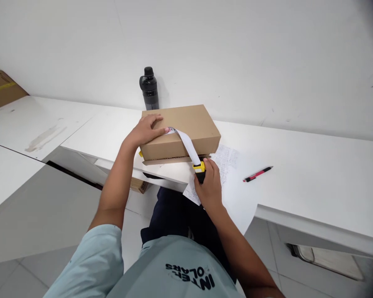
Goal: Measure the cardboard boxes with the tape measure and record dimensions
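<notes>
A closed brown cardboard box (186, 120) lies on the white table. My left hand (147, 130) rests on the box's left top with its fingers stretched out; its thumb presses the free end of a white tape blade onto the cardboard. That blade bows over the front edge down to a yellow and black tape measure (199, 170). My right hand (210, 186) is closed around the tape measure's case, just off the box's front right. Under the left hand, a small yellow piece (140, 153) shows at the box's lower left; its kind is unclear.
A dark water bottle (149, 89) stands behind the box against the wall. Handwritten paper (225, 159) lies partly beneath the box and right hand. A red and black pen (257, 174) lies to the right. Another carton (6, 89) sits far left. The table's front edge (313, 225) is near my body.
</notes>
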`<action>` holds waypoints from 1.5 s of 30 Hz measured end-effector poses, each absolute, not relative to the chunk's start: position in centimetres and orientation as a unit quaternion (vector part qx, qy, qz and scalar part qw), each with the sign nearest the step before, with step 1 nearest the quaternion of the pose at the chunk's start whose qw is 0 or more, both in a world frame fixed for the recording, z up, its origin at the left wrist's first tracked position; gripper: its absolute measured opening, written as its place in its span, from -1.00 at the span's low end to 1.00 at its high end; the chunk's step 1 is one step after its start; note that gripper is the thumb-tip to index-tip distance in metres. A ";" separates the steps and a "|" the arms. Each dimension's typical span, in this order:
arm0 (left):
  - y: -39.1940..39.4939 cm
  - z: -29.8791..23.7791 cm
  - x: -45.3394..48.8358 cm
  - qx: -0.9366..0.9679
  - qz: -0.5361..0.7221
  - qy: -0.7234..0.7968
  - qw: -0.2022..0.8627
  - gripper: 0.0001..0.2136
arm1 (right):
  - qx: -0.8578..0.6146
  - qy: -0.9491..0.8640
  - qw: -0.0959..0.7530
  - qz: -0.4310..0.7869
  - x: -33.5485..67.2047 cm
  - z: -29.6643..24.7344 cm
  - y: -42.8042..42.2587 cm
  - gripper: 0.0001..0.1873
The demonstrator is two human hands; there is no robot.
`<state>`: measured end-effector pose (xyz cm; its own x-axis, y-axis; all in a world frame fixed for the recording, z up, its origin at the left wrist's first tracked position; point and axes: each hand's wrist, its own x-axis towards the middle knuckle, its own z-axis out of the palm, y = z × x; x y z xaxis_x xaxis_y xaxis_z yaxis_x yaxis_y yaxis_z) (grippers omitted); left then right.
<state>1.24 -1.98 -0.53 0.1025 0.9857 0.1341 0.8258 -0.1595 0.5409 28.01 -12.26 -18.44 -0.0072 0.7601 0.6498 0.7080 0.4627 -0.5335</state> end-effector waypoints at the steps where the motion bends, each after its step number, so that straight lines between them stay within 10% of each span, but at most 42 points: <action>1: -2.0 -0.6 1.2 0.725 0.239 0.624 0.169 -0.28 | -0.513 -0.710 0.481 0.026 28.0 -18.5 -12.4 -0.29; 12: -2.2 -1.3 1.1 0.784 0.249 0.556 0.118 -0.58 | -0.483 -0.709 0.512 -0.050 27.9 -20.2 -12.5 -0.30; 32: -14.7 0.3 1.8 0.834 0.308 0.254 -0.380 -0.89 | -0.585 -0.442 0.650 0.200 29.9 -17.6 -22.3 -0.30; 45: -26.0 -18.3 9.1 0.714 0.497 0.421 0.256 -0.64 | -0.531 -0.585 0.562 0.243 30.1 -19.4 -27.1 -0.37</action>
<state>9.10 -25.96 -18.34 0.1505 0.8559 0.4948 0.3474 -0.5143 0.7841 30.13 -27.13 -19.38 0.1975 0.8951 0.3997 0.3485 0.3170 -0.8821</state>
